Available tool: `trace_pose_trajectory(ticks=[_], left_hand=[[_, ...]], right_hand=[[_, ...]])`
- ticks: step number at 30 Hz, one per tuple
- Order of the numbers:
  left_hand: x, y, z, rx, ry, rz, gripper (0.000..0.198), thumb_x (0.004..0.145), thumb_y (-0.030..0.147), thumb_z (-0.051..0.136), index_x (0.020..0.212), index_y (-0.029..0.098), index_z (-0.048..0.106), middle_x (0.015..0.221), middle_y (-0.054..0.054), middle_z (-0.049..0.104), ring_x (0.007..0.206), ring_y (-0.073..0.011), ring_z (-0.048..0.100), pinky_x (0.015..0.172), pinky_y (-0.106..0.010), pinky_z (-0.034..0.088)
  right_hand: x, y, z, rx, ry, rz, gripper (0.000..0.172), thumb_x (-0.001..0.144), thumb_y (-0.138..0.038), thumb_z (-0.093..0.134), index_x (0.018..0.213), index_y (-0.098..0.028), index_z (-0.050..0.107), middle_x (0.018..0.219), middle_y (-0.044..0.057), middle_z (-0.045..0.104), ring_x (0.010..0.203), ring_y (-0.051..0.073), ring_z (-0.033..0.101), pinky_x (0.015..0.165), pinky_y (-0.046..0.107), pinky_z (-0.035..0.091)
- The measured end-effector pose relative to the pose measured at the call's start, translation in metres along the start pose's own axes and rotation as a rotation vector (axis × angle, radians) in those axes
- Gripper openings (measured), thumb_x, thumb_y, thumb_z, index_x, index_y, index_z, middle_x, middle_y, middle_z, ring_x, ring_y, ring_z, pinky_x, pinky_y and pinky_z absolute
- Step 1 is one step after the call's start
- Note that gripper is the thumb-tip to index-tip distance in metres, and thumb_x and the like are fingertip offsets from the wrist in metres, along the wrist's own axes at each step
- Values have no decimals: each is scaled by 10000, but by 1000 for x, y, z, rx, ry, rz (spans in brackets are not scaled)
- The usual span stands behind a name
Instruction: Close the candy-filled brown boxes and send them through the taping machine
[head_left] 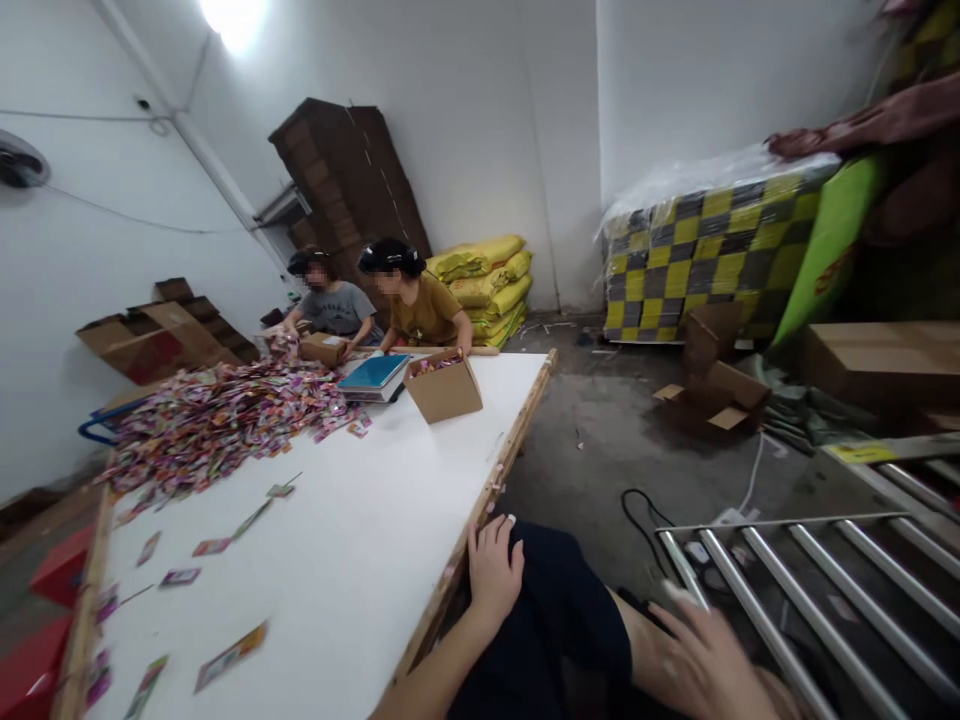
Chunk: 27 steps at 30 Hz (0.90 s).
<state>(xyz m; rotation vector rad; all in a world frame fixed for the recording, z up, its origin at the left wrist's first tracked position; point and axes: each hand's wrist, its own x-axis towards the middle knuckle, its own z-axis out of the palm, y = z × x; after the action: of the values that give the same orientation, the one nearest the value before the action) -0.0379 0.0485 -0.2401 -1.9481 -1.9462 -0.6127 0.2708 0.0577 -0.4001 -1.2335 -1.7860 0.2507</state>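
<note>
My left hand lies flat on my thigh by the wooden edge of the white table, fingers stretched out, holding nothing. My right hand is low at the right, near my knee and the metal roller conveyor; it is blurred, with fingers spread and nothing in it. A big heap of small colourful packets covers the far left of the table, with a few loose packets scattered nearer me.
Two people sit at the table's far end beside an open cardboard box and a scale with a blue top. Yellow sacks, stacked cartons, a wrapped pallet and floor boxes stand around. A cable lies on the floor.
</note>
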Motion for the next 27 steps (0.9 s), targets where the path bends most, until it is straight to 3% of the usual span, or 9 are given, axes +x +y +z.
trace_pose_trajectory(ticks=[4,7,13,17,23,25,27], left_hand=[[-3,-1,-2,-75,14,3,376,974,264,432,1305,202,600,1308,-109,653,1262,-260,588,1155,-528,424],[-9,-7,-1,-102,33,-30,383,973,281,439,1303,176,603,1313,-127,643,1249,-257,597,1093,-457,497],[-13,-12,-7,-135,21,-50,388,973,300,455,1311,164,590,1339,-128,626,1279,-261,572,1115,-461,474],[-20,-5,-14,-145,42,-62,411,975,313,459,1339,157,571,1364,-141,607,1297,-264,558,1115,-457,471],[-51,2,-17,-179,45,-66,480,960,315,479,1412,157,518,1497,-153,498,1380,-293,487,1159,-479,419],[-45,-1,-27,-253,-51,-49,507,926,306,532,1407,151,519,1490,-163,506,1384,-293,488,1166,-478,414],[-23,-7,-51,-335,-139,-20,564,870,309,607,1403,150,513,1460,-173,536,1374,-299,502,1169,-484,407]], right_hand=[[17,-56,51,92,-176,229,536,871,-517,363,1149,-253,737,1229,111,702,1168,320,657,980,445,565],[22,-68,64,46,-247,374,581,887,-540,286,1079,-240,745,1149,124,733,1116,344,676,1005,478,525],[17,-37,46,-6,-522,543,640,930,-573,223,975,-218,754,1037,162,752,1053,372,703,945,486,531],[13,-34,32,-30,-514,613,633,966,-499,196,1055,-186,739,1132,161,732,1137,324,678,969,427,523],[5,-47,19,-73,-546,643,612,1014,-413,156,1168,-115,668,1231,181,687,1208,305,637,1015,412,479],[1,-47,17,-60,-545,639,599,1018,-402,157,1178,-106,652,1240,187,680,1219,304,629,1024,408,468],[-3,-46,15,-57,-537,641,588,1020,-409,166,1176,-109,648,1229,189,684,1209,303,633,1019,403,464]])
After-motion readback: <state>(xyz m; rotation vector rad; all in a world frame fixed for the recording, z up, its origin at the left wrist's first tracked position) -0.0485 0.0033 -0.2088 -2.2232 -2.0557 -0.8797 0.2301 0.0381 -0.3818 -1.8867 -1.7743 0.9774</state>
